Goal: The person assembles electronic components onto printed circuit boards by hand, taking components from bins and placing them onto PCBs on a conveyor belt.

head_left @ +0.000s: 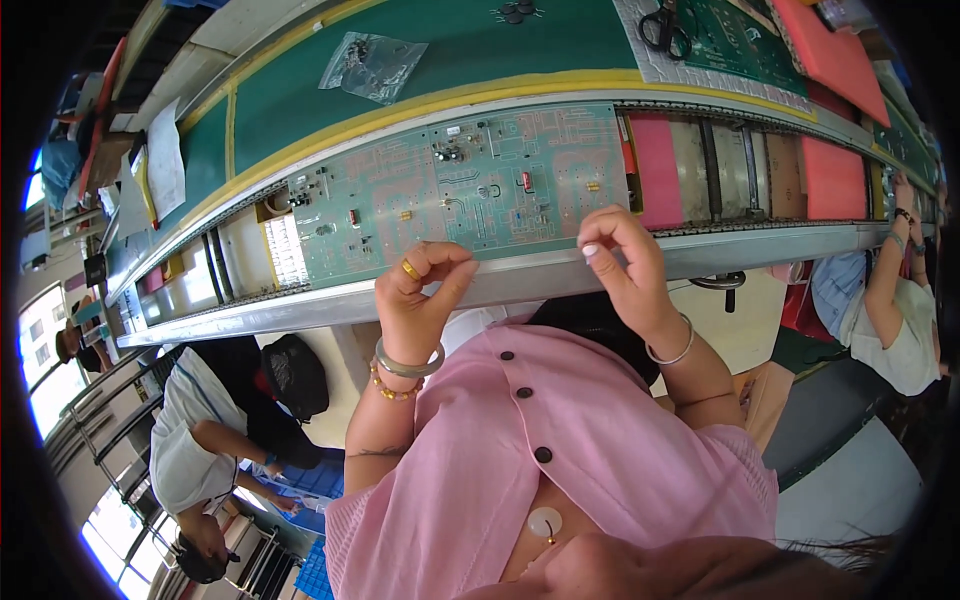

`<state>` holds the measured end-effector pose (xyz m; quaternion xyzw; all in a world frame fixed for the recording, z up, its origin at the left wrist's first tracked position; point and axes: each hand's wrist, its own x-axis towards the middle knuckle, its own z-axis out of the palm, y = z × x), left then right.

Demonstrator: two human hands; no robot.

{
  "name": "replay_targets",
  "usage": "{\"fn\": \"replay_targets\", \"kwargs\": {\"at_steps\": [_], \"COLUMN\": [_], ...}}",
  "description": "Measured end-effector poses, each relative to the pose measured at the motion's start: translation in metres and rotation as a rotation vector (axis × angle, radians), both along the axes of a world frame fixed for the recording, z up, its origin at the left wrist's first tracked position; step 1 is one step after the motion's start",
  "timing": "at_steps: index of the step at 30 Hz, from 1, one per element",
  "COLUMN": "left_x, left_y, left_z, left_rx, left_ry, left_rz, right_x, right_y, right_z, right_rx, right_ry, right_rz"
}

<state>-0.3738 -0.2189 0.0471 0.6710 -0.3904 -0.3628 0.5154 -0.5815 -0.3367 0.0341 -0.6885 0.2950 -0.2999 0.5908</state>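
A large green circuit board lies across the conveyor in front of me, with several small parts standing on it. My left hand is over the front metal rail, near the board's front edge. Its fingers are curled, thumb and forefinger brought together. To the right, my right hand is raised by the board's front right corner, its thumb and forefinger tips pinched close. Anything held in either pinch is too small or hidden to make out.
Beyond the conveyor, a green bench carries a clear plastic bag of small parts, several black discs, and black-handled scissors. Pink foam lies right of the board. Co-workers sit at far left and right.
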Motion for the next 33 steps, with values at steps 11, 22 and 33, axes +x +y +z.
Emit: {"fn": "replay_targets", "kwargs": {"at_steps": [11, 22, 33], "left_x": [-0.014, -0.035, -0.053], "left_y": [-0.024, -0.033, -0.049], "left_z": [0.007, 0.005, -0.01], "left_rx": [0.011, 0.132, 0.029], "left_ry": [-0.441, -0.407, -0.687], "left_rz": [-0.07, -0.066, -0.068], "right_x": [-0.012, -0.015, -0.021], "right_y": [-0.001, -0.002, -0.003], "right_z": [-0.015, -0.016, -0.017], "right_rx": [-0.214, -0.186, -0.177], "right_ry": [0.022, -0.042, -0.062], "right_rz": [-0.124, -0.09, -0.055]}}
